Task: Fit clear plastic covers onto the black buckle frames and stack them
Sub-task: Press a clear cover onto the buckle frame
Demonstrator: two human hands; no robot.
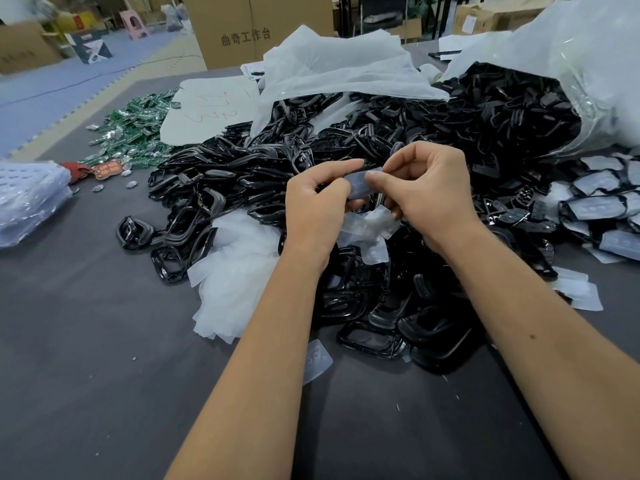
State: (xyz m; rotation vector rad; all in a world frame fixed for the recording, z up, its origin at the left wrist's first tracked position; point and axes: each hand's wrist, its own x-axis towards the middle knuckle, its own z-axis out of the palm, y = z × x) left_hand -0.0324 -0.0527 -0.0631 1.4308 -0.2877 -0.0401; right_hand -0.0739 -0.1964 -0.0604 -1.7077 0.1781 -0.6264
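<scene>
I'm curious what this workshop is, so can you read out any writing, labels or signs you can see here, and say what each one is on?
"曲奇工作台": printed in dark characters on the big cardboard box behind the table.
Red handwritten strokes on the white sheet: scrawled, not readable.
Small orange tag beside the green circuit boards: it bears print, too small to read.
Dark box on the floor, far left: has a graphic, any text too blurred.

We are in a warehouse-style assembly workshop. Our grey worktable (104,375) is heaped with hundreds of black buckle frames (381,140) spilling from large plastic sacks (588,64), beside a pile of green circuit boards (138,126). Behind it, stacked cardboard cartons (249,29) stand on a foam-mat floor (52,95).
</scene>
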